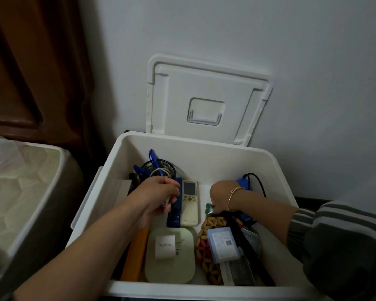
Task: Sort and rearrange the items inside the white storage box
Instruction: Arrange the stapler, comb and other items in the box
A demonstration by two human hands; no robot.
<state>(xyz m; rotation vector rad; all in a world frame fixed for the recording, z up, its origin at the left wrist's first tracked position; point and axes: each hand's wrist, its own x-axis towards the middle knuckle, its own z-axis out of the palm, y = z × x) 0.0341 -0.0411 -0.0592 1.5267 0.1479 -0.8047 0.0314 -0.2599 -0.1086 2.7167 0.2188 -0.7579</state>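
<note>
White plastic storage box (pixel 204 157) stands open against the wall, its white lid (pixel 204 94) leaning upright behind the far rim. Both hands are inside it.

The left hand (pixel 159 194) is near the far left corner, fingers curled round a small white object (pixel 165 203); what it is I cannot tell. The right hand (pixel 221 194), near the right wall, pinches a small green object (pixel 210 208) with bent fingers.

The left half looks partly ordered. A black mesh cup (pixel 169 168) holding blue pens stands at the far left corner. A white remote control (pixel 190 203) lies straight beside a flat blue object (pixel 174 218). A pale green oval pad (pixel 172 266) carries a white plug charger (pixel 165 246) by the near wall, next to an orange flat bar (pixel 137 253).

The right half still seems jumbled: a tan beaded mat (pixel 211 224), a light blue carton (pixel 224 244) and dark pieces overlap, and a blue corded device (pixel 242 182) sits behind the right wrist. I judge the sorting to be about midway, with the right side left to do.
</note>
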